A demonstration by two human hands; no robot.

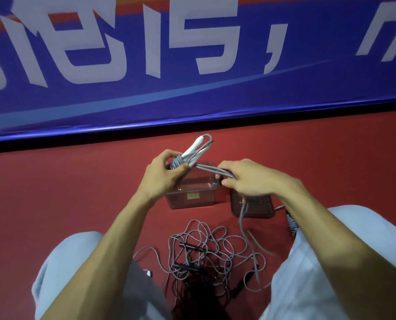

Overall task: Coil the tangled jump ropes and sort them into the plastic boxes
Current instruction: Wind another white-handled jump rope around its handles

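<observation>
Sat on the red floor (pixel 77 192), legs (pixel 81 269) apart in pale grey trousers, facing a blue banner (pixel 192 93) with big white lettering. Holding a grey rope (pixel 212 169) up in both hands, off the floor. Pinching it with the left hand (pixel 162 179), thumb and fingers curled round the wound-up part just under the two white handles (pixel 193 147) poking up and away toward the banner. Gripping it with the right hand (pixel 250 181) as well, fingers curled down over a few strands stretched across from the left. Loose tail dangling from under the right palm down to the floor, blurry.

Straight below the hands, on the floor: a clear box (pixel 192 197) with a small sticker on its near wall. Just to the right of that, a second box (pixel 254 209), mostly hidden behind the right hand, so no telling what's inside.

Closer in, between the legs: a tangle (pixel 206 252) of grey and black ropes on the floor, black handles (pixel 190 245) mixed into it and a small white tip (pixel 148 273) at its left edge. Over by the right leg, a grey coil (pixel 292 224), cut off by the trousers, too little showing to call it.
</observation>
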